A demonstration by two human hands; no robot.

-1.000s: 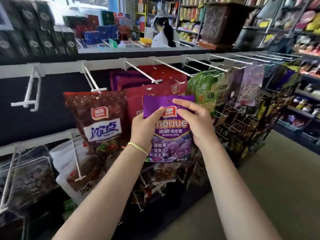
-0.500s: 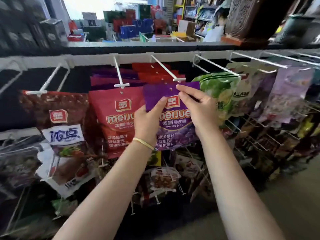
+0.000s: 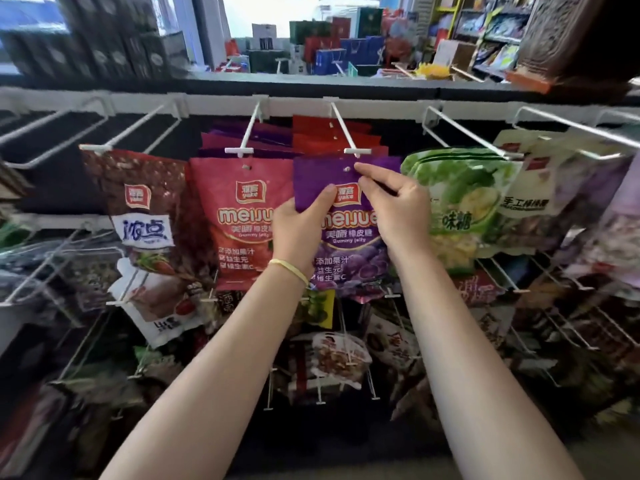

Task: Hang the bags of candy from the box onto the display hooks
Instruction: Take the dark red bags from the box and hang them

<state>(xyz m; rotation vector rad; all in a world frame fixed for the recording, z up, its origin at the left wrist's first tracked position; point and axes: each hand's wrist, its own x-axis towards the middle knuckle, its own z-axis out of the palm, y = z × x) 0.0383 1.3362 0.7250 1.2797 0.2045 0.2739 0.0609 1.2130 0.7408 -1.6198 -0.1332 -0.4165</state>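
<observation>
A purple bag of gummy candy (image 3: pixel 318 178) is held up in front of the rack by both hands. My left hand (image 3: pixel 301 230) grips its left side, thumb on the front. My right hand (image 3: pixel 394 206) pinches its top edge beside the hang hole. The hole sits just below the tip of a white display hook (image 3: pixel 349 140), which carries several red bags behind. A red bag of the same brand (image 3: pixel 239 202) hangs from the neighbouring hook (image 3: pixel 247 136) on the left. The box is out of view.
A brown bag (image 3: pixel 138 188) hangs to the left and a green bag (image 3: pixel 460 188) to the right. Empty white hooks (image 3: pixel 131 129) stick out at the upper left. Lower rows hold more snack bags on wire hooks. Shelves with boxes stand behind the rack.
Both hands have lifted the purple bag from chest height up to the hook tip. The view has shifted right, bringing that hook to the centre.
</observation>
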